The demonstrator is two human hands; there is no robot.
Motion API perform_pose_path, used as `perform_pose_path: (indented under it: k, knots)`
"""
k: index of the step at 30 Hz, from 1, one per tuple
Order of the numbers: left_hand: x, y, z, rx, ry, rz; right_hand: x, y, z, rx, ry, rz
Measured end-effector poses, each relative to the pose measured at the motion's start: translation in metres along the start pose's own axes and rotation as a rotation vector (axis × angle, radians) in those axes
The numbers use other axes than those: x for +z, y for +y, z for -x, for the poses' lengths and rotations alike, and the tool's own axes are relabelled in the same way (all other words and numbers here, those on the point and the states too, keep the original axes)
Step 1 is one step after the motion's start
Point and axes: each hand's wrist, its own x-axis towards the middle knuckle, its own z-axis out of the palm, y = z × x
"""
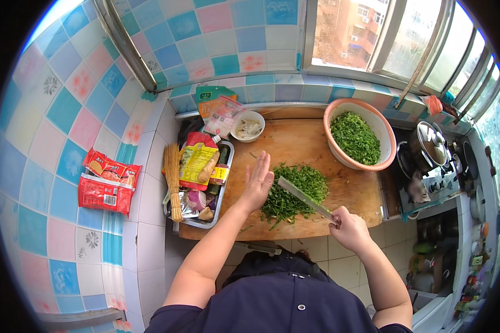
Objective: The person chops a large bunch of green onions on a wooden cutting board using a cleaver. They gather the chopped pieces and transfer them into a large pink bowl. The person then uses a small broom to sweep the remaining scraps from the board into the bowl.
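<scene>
My right hand (350,228) is wrapped round the handle of a kitchen knife (304,198). Its blade slants up and to the left across a pile of chopped green leaves (301,180). My left hand (256,184) is held flat at the pile's left side, fingers stretched out and nothing in them; whether it touches the greens I cannot tell. Both pile and knife are over a large wooden cutting board (350,195). More chopped greens (354,137) fill much of a big white basin (384,130) with an orange rim, at the board's far right.
Left of the board, a metal tray (221,195) holds packets, an onion, ginger and bottles, with a straw brush (173,180) across it. A small white bowl (248,126) with pale pieces stands at the back. Red packets (108,183) lie far left; a lidded pot (428,147) stands right.
</scene>
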Motion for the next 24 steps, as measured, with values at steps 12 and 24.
perform_pose_path:
  k: [12, 24]
  knots:
    - [0.054, 0.116, 0.015, 0.385, -0.466, -0.328, 0.001, 0.019, -0.027, -0.660, 0.413, 0.616]
    - [-0.007, -0.019, 0.076, -0.118, -0.164, -0.238, 0.001, 0.072, 0.016, -0.183, 0.304, 0.132]
